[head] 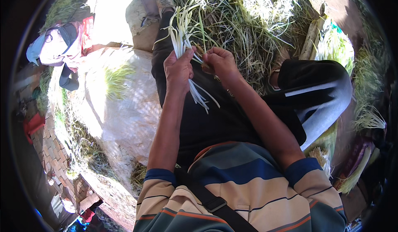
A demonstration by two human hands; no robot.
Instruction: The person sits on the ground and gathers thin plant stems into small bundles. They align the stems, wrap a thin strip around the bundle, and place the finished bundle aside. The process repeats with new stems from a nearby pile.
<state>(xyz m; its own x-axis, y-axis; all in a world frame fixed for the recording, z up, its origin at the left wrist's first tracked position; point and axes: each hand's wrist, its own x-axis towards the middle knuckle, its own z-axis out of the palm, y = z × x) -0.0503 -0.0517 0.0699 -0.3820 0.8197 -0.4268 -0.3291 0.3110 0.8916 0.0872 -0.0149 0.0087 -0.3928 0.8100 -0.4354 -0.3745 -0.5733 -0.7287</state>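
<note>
My left hand (180, 67) is closed around a bunch of long, pale, chive-like stalks (179, 37). Their yellowish-green ends fan out beyond the fist, and the white ends stick out below it over my dark trousers. Just to the right, my right hand (221, 64) pinches a thin stalk with brownish, withered bits between thumb and fingers. The fingers partly hide what it holds. Under and beyond both hands spreads a heap of loose green and dry leaves (245, 42).
On the left, a pale sheet (130, 120) bears a small green bunch (118, 79). Another person (60, 44) sits at the upper left. A wooden piece (311, 39) stands beside a bag of stalks (335, 47) on the right. More bunches (370, 118) lie at the right edge.
</note>
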